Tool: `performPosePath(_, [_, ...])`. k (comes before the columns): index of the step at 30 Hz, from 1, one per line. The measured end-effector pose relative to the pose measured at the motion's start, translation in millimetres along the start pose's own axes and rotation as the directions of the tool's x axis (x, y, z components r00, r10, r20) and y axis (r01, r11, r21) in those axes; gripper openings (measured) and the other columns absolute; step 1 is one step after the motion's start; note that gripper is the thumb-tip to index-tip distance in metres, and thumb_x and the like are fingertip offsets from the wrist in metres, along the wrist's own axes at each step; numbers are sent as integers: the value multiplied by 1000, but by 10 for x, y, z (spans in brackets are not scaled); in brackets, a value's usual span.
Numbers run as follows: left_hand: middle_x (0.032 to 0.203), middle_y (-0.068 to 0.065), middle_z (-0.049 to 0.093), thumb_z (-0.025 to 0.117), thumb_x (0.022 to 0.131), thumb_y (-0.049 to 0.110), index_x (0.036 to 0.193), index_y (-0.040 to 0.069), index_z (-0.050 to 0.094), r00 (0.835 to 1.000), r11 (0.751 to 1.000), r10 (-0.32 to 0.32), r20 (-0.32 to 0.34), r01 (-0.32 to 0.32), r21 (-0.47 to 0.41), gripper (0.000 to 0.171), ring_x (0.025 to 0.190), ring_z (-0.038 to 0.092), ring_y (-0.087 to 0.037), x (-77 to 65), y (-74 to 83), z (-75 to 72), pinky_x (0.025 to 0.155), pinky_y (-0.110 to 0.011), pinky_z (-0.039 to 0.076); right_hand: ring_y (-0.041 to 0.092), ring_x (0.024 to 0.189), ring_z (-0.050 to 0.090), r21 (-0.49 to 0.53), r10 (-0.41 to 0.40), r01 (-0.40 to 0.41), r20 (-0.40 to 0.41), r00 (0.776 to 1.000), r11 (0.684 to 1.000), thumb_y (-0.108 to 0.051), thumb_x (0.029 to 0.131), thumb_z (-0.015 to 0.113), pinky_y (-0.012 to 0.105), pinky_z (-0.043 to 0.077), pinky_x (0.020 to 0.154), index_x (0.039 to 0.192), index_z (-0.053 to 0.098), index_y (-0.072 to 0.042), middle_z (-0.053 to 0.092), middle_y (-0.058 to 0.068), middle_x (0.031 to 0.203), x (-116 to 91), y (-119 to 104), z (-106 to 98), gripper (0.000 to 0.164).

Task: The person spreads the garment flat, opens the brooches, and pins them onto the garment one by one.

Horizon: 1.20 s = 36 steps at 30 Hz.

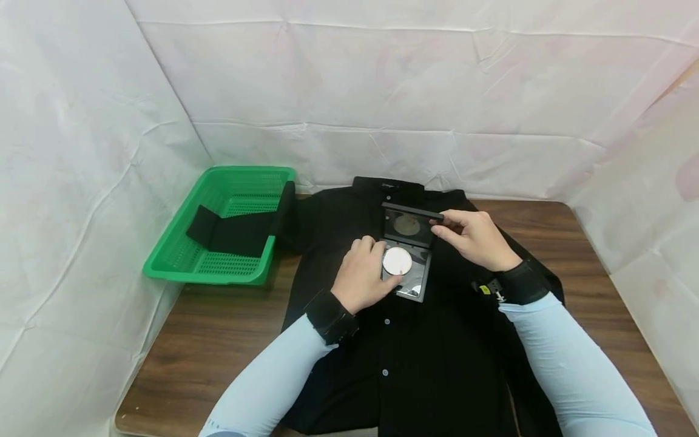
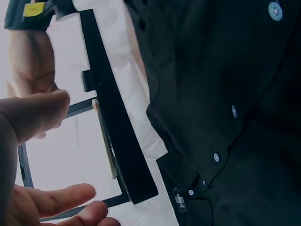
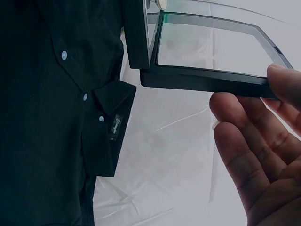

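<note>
The black display case is open like a book over the front of the black shirt, right of the green basket. I can't tell if it touches the cloth. A shiny round coin sits in its near half.

The case looks light and stiff, like hard plastic. The clear film inside looks thin, and it could smudge or get poked. The black edges look like the best place to hold it. The coin may be slippery.

The left hand holds the near half from the left, thumb at the near end and fingers farther up. The right hand pinches the right edge of the far half between thumb and fingers. Both arms reach in from the near side, bent inward at the wrists.
</note>
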<state>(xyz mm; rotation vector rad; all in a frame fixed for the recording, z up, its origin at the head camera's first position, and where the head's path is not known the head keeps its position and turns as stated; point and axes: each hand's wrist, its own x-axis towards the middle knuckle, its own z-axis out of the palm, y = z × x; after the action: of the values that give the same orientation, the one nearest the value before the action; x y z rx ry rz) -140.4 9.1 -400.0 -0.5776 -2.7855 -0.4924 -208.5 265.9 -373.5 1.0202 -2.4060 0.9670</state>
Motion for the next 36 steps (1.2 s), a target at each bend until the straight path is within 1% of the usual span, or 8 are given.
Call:
performPosePath(7, [107,-6,53,78,72,55,124,4,57,999,992,52,14,-53,118,76,93,48,-19,68,66,95,78,-33,45,5,59,49,6,6,-6,5,1000,1000,-16,91,68,19,40,52,94,70,-19,63,-10,78,-32,10,31,4])
performPosePath(11, [108,-6,54,77,72,56,125,3,57,998,987,53,40,-59,147,78,94,48,-19,84,101,132,81,-33,44,5,60,50,1,13,-13,12,1000,1000,-17,92,67,19,40,52,92,69,-20,62,-11,77,-41,2,50,4])
performPosePath(18, [108,-4,57,77,76,51,119,6,62,996,987,55,73,-65,144,65,95,50,-18,88,136,154,82,-34,43,4,60,50,-12,26,-25,25,999,1000,-19,92,67,20,39,52,91,68,-22,60,-13,75,-49,-32,54,3])
performPosePath(21, [107,-3,58,78,76,49,119,7,63,995,987,53,84,-65,148,61,95,50,-18,89,146,168,83,-35,43,4,61,51,-11,32,-31,34,999,999,-18,91,68,21,40,52,92,68,-24,61,-13,76,-60,-30,60,6])
performPosePath(24, [106,-3,58,78,77,47,119,8,63,995,987,48,87,-61,151,60,96,51,-19,85,152,177,86,-36,43,3,61,51,-12,35,-35,42,998,999,-21,92,68,22,41,52,93,69,-22,61,-13,76,-63,-25,73,2])
performPosePath(27, [108,-3,59,78,77,46,119,8,63,995,986,50,82,-62,152,59,99,52,-20,82,149,192,91,-39,42,4,61,51,-15,33,-33,46,998,999,-23,93,66,22,42,52,91,69,-19,61,-13,75,-62,-21,87,5])
performPosePath(31, [109,-3,60,78,77,44,118,8,64,996,988,58,68,-67,140,56,100,52,-20,75,134,215,94,-42,41,5,61,51,-22,29,-28,49,998,999,-23,93,66,23,42,52,90,69,-19,61,-13,74,-59,-22,100,6])
performPosePath(36, [110,-2,61,80,75,39,116,11,65,997,992,76,29,-78,96,52,102,53,-20,57,101,224,98,-43,40,4,60,50,-43,32,-30,42,999,999,-23,92,66,24,42,51,88,67,-21,60,-13,73,-62,-28,95,5])
